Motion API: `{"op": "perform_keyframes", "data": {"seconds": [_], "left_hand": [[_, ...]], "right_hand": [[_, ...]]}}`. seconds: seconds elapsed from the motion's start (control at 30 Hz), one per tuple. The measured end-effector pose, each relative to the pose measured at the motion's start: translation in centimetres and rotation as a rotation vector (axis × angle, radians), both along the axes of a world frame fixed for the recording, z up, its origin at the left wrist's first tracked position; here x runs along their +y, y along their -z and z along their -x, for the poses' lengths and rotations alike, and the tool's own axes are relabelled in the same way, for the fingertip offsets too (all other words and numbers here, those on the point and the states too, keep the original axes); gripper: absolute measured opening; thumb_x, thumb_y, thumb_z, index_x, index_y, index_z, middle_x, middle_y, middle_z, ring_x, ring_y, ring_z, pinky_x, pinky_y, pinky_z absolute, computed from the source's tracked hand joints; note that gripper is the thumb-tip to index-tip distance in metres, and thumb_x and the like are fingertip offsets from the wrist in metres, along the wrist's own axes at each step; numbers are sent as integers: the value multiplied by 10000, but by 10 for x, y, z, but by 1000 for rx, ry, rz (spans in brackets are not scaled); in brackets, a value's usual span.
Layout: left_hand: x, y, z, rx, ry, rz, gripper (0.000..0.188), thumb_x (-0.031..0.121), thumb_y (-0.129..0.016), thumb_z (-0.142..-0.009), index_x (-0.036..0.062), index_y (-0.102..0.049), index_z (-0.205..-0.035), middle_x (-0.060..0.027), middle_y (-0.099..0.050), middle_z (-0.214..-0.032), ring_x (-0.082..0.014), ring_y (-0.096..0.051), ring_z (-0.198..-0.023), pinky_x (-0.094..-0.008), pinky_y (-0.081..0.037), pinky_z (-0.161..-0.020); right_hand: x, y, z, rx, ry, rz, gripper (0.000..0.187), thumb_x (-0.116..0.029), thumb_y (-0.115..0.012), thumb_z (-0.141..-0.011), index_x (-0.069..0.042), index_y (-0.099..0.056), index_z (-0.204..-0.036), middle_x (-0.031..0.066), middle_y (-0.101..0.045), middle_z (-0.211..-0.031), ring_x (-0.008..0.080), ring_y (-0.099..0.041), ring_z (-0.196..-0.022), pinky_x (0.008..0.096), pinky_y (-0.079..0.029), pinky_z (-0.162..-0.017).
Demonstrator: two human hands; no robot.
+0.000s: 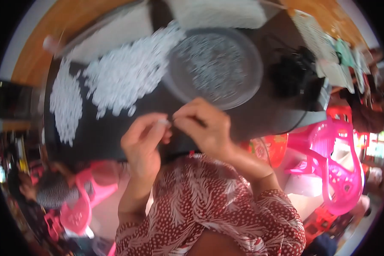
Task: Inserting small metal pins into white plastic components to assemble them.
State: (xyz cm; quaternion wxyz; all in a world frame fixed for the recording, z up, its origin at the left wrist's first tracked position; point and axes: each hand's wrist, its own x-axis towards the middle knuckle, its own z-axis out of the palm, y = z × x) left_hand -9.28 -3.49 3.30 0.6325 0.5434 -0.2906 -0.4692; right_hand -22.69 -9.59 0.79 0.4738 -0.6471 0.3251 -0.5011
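Observation:
My left hand (144, 143) is closed in a pinch on a small white piece (163, 122), whose exact kind is too small to tell. Close beside it, my right hand (209, 128) pinches with thumb and forefinger. Whatever lies between those fingertips is too small and blurred to name. Both hands are held over the near part of the dark table (102, 141), fingertips almost meeting. Past them to the left spreads a large heap of small white pieces (126, 74). Beyond my right hand stands a round clear plastic basin (254, 70) with many thin grey metal-looking pieces in it.
A narrower white heap (66, 104) lies at the table's left end. Two pale trays (111, 38) (219, 13) line the back. Black, cable-like clutter (296, 72) sits right. Pink plastic chairs (341, 170) (83, 200) flank me, and a person (55, 192) is at lower left.

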Motion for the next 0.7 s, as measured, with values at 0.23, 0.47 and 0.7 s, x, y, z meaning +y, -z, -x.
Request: {"op": "perform_keyframes", "data": {"seconds": [0.23, 0.47, 0.7], "left_hand": [[16, 22, -25, 163, 7, 80, 135, 50, -631, -861, -30, -623, -970, -75, -640, -834, -110, -583, -680, -216, -457, -589], [30, 26, -36, 138, -23, 58, 123, 73, -634, -866, -24, -602, -936, -65, -620, -818, -103, -557, -660, -218, -440, -575], [37, 27, -38, 79, -34, 80, 125, 73, -636, -866, -21, -602, -941, -45, -619, -825, -84, -545, -669, -201, -442, -604]], "right_hand": [[6, 11, -26, -45, -169, -121, 101, 44, -646, -773, 21, -644, -871, 80, -603, -819, 123, -574, -687, 240, -459, -595], [14, 5, -38, 39, -242, -74, 99, 37, -647, -758, 14, -646, -855, 82, -601, -804, 123, -560, -662, 242, -451, -575], [16, 3, -43, 125, -274, 18, 92, 46, -645, -746, 7, -643, -829, 65, -594, -767, 120, -531, -623, 245, -431, -543]]}}
